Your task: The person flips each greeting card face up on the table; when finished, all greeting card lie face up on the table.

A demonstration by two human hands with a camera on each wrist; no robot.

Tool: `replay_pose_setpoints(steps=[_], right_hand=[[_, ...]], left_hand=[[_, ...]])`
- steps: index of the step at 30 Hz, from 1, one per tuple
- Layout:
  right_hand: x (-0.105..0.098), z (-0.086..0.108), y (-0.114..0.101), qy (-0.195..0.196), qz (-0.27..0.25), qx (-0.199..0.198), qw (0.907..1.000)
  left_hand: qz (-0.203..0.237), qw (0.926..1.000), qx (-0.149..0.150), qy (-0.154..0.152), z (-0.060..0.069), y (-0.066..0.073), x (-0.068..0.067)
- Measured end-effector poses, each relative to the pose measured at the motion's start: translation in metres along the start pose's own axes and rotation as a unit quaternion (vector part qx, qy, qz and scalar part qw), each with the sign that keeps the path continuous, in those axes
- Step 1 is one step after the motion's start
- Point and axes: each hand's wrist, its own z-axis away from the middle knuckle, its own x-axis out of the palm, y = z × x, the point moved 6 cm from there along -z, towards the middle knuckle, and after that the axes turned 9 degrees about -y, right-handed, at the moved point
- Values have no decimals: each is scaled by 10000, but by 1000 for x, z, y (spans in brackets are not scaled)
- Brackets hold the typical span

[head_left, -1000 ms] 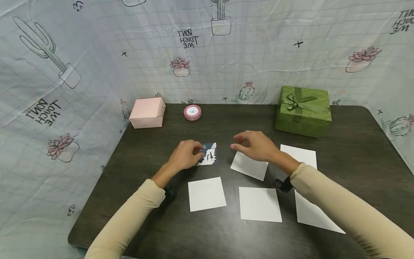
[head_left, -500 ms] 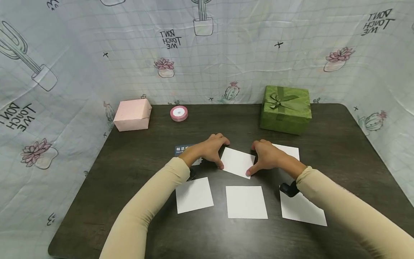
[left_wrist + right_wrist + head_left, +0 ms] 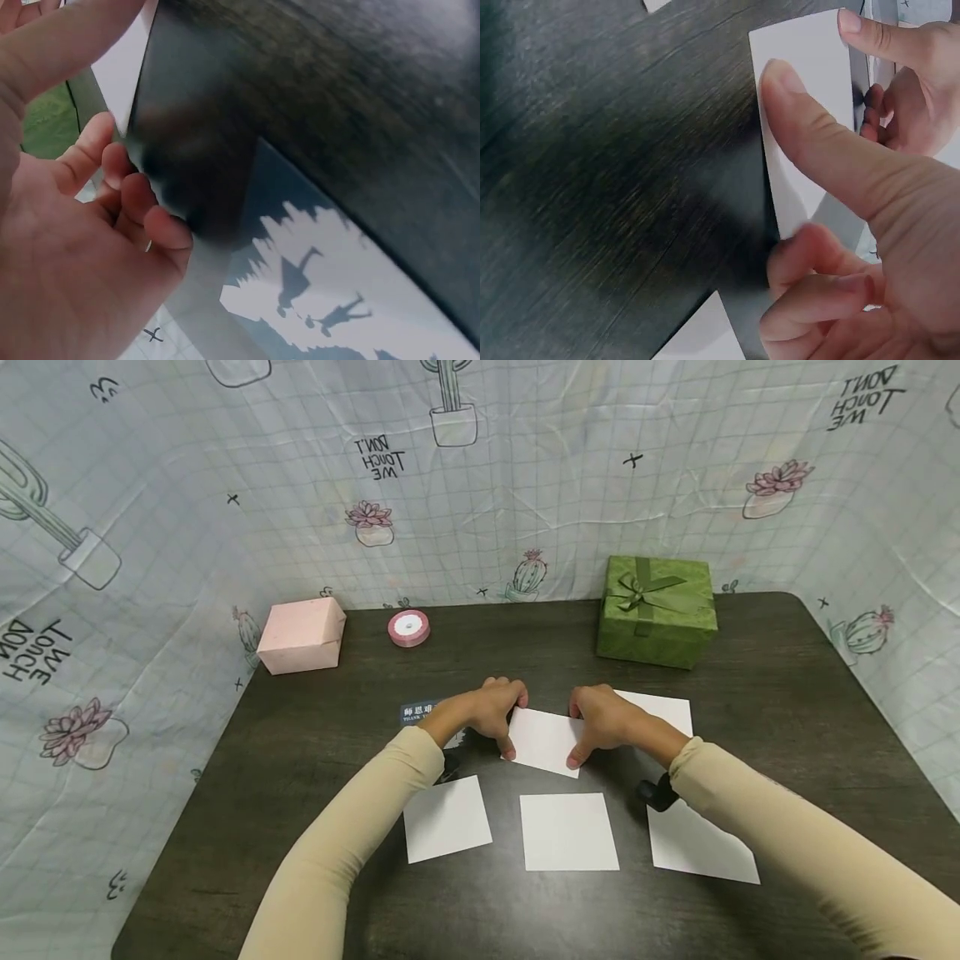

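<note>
A white card (image 3: pixel 545 741) is gripped at its two sides between the hands, seen also as a white card (image 3: pixel 810 45) in the right wrist view. My left hand (image 3: pixel 491 713) pinches its left edge, thumb at the near corner. My right hand (image 3: pixel 602 722) holds the right edge, thumb on the near right corner. Behind the left wrist lies a dark blue card (image 3: pixel 417 712) with white lettering, partly hidden; in the left wrist view this blue card (image 3: pixel 330 277) shows two small silhouetted figures.
Nearer on the dark table (image 3: pixel 225 860) lie white cards at left (image 3: pixel 447 820), middle (image 3: pixel 569 832) and right (image 3: pixel 697 843). Another white card (image 3: pixel 663 710) is beyond the right wrist. At the back stand a pink box (image 3: pixel 300 637), a ribbon roll (image 3: pixel 408 627) and a green box (image 3: pixel 657 612).
Both hands came to the white card's sides and now grip it; the left hand moved right from the blue card. Over the last half second the hands have hardly moved. The head view shifted.
</note>
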Motion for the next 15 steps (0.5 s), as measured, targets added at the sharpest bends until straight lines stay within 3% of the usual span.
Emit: replay_pose_setpoints(steps=[4, 7, 9, 11, 12, 13, 14, 15], right_hand=[[-1, 0, -2, 146, -83, -19, 9999], [-2, 0, -4, 357, -95, -151, 9992], [-3, 1, -5, 490, -77, -240, 9985], [-5, 2, -6, 606, -70, -308, 9977], [-5, 3, -6, 657, -55, -318, 9973], [-6, 3, -7, 696, -36, -336, 9970], [-6, 3, -7, 733, -3, -350, 9967], [-5, 3, -8, 764, 36, -381, 9963]], left_hand=[[-106, 9996, -28, 252, 5, 1, -1], [-48, 9981, -137, 597, 15, 1, -2], [234, 9953, -331, 881, 25, -2, -3], [1005, 9886, -483, 1013, 33, -8, -1], [1583, 9811, -504, 992, 36, -11, 2], [2257, 9687, -466, 920, 39, -15, 6], [2977, 9506, -396, 780, 40, -18, 11], [3694, 9268, -308, 612, 41, -20, 17]])
